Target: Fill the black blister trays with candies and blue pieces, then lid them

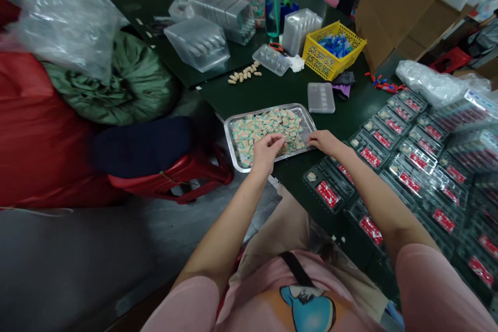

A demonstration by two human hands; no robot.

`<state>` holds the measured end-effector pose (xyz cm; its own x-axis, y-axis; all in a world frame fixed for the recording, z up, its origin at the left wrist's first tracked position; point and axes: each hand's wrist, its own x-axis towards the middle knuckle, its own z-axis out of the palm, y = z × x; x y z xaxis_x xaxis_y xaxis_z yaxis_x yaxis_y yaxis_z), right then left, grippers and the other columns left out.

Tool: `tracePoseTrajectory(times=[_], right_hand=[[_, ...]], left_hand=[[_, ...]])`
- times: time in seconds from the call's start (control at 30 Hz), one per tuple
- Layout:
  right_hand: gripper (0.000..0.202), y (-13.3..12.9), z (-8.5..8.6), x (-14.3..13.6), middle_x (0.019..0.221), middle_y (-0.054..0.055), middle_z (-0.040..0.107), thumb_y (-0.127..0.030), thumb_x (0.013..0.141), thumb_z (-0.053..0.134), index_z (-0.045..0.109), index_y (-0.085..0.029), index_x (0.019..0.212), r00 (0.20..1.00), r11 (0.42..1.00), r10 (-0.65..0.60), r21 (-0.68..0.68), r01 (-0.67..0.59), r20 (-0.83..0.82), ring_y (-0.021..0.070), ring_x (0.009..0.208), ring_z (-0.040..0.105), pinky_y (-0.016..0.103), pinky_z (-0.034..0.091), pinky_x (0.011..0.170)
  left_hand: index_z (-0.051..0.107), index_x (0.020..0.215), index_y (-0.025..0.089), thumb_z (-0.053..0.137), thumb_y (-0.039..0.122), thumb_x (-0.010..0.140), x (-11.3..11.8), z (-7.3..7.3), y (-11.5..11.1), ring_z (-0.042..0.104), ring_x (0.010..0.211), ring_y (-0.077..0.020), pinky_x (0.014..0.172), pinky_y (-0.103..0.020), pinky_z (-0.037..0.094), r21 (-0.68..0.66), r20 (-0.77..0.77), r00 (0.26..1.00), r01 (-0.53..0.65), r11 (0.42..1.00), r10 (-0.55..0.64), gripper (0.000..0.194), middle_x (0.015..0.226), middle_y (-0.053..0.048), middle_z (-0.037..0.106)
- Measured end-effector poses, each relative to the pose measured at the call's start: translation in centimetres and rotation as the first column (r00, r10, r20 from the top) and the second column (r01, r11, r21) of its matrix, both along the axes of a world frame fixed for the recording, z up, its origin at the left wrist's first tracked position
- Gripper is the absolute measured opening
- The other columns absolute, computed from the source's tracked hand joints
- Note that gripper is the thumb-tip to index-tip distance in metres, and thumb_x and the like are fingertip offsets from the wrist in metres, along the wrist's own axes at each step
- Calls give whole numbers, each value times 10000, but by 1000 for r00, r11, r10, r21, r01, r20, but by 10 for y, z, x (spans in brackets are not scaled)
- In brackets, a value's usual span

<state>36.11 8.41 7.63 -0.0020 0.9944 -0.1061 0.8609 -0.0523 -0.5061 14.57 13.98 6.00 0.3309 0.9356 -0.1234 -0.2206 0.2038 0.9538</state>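
While the left hand [266,152] curls over small flat tan-and-teal pieces [249,135] heaped in a shiny tray [230,146], the right hand [322,141] is at its right end; whether either grasps anything, I cannot tell.

The left hand [266,151] covers some of the small pieces [249,137] in the metal tray [241,169]; whatever sits between its fingertips is too small to tell. The right hand [323,141] hides part of the tray's corner, and its exact contact is unclear. The right forearm [365,179] blocks several clear packages [340,187], whose red cards [327,194] carry marks too small to read. Stacked packages [480,150] blur at the right edge, which crops them. Picture edges also cut the plastic bag [70,15], red sack [50,140] and cartoon print [311,314].
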Motion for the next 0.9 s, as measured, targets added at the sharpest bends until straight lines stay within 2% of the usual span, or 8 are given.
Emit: tracePoseTrajectory(times=[0.1,0.2,0.27,0.4,0.5,0.6,0.73,0.9], right_hand=[[142,5,1,-5,858,36,721,-137,818,590,728,-167,835,996,998,-33,53,37,-87,163,804,617,251,428,769],[135,9,-1,-13,781,11,699,-177,814,601,724,-162,866,985,998,-62,-42,56,-163,141,715,594,245,421,713],[102,11,-5,-19,737,-1,681,-185,787,640,721,-164,846,984,992,-108,-81,98,-138,135,687,584,245,413,696],[64,14,-11,-29,731,-5,669,-183,725,728,703,-173,783,982,981,-185,-67,182,-41,137,703,584,237,391,677],[66,14,-13,-33,701,-6,650,-179,712,740,675,-170,713,985,983,-173,-61,173,11,131,672,555,234,365,647],[103,13,-8,-31,694,-5,641,-152,693,737,642,-166,657,992,991,-128,-34,128,-6,125,672,540,234,359,658],[86,9,5,-31,672,-13,623,-204,708,719,646,-163,695,965,980,-177,57,192,-195,122,650,529,239,366,647],[249,6,12,-45,623,-29,572,-396,721,705,629,-161,750,839,970,-170,64,236,-517,109,580,480,240,360,578]], left_hand=[[697,780,162,800,368,630,-3,-1,-1,622,626,-134,607,-246,458,-3,4,1000,20,1000,-20,274,644,-4,660],[698,783,162,794,357,642,-5,-1,-3,615,619,-129,603,-240,455,-9,9,999,35,999,-35,259,646,-4,663],[697,783,162,793,346,644,-5,-1,-4,615,624,-126,608,-236,456,-18,17,999,36,999,-36,250,656,-3,666],[700,783,163,792,339,649,-7,0,-5,622,645,-124,621,-232,455,-22,23,999,27,999,-27,239,676,-5,669],[697,774,165,800,358,643,-8,0,-5,627,659,-131,614,-236,452,-10,20,1000,12,1000,-12,255,691,-10,672],[698,772,163,805,370,641,-11,-1,-5,622,651,-129,611,-237,454,5,12,1000,4,1000,-4,267,690,-13,676],[702,783,152,807,370,642,-11,-2,-7,609,629,-115,621,-229,456,-24,34,998,46,999,-45,280,668,-12,682],[690,788,143,854,385,576,-6,-2,-9,623,629,-116,650,-241,484,-118,119,986,127,985,-113,361,671,-7,682]])
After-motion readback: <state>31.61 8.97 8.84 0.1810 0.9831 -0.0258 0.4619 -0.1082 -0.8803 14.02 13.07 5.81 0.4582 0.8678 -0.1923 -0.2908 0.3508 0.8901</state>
